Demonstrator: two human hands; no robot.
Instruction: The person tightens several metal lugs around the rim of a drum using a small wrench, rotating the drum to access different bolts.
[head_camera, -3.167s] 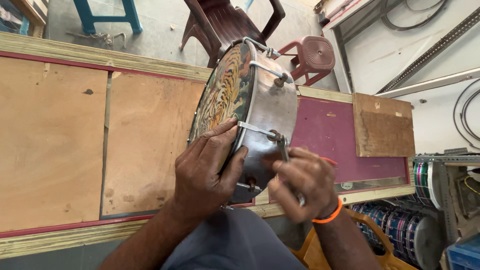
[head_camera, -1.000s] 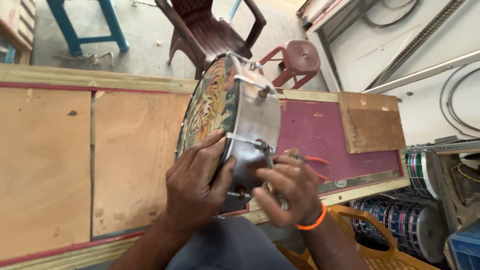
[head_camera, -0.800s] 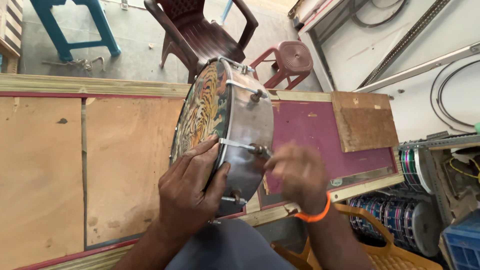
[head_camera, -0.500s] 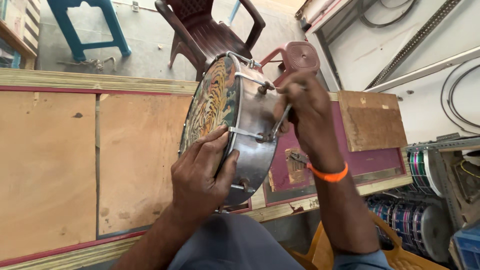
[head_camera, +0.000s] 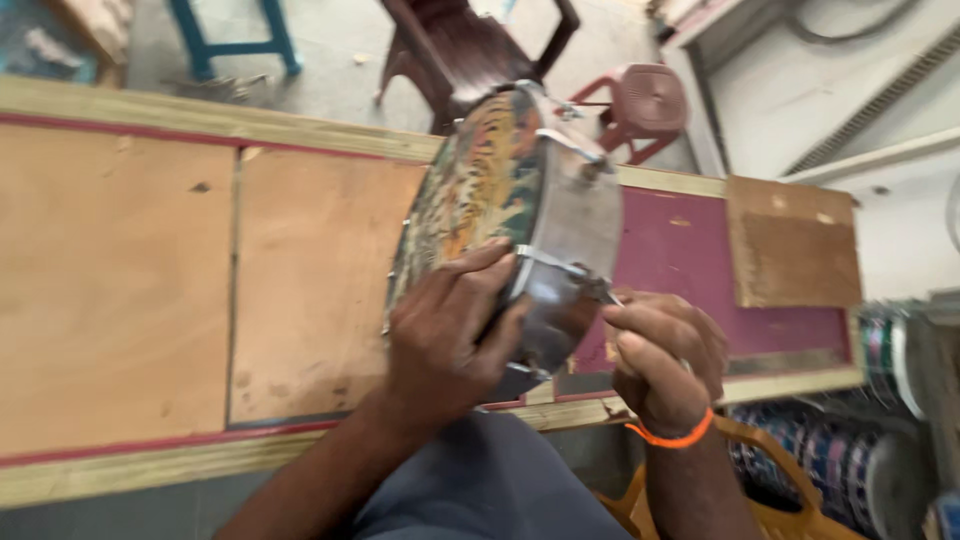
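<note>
A metal-shelled drum (head_camera: 575, 225) with a colourful printed head (head_camera: 470, 190) stands on edge at the near side of a wooden workbench (head_camera: 150, 280). My left hand (head_camera: 450, 340) grips its lower rim, fingers spread over the printed head. My right hand (head_camera: 660, 360), with an orange band at the wrist, is closed at a tuning lug on the drum's lower shell; a small tool seems to be in it, mostly hidden by the fingers.
The bench has plywood panels, a maroon panel (head_camera: 690, 260) and a loose board (head_camera: 795, 255). Beyond it stand a brown plastic chair (head_camera: 450, 50), a red stool (head_camera: 645, 105) and a blue stool (head_camera: 230, 40). More drums (head_camera: 850, 460) lie at lower right.
My right hand came down from the drum's upper rim to a lug at its lower shell. The drum has been turned a little while my left hand kept hold of it.
</note>
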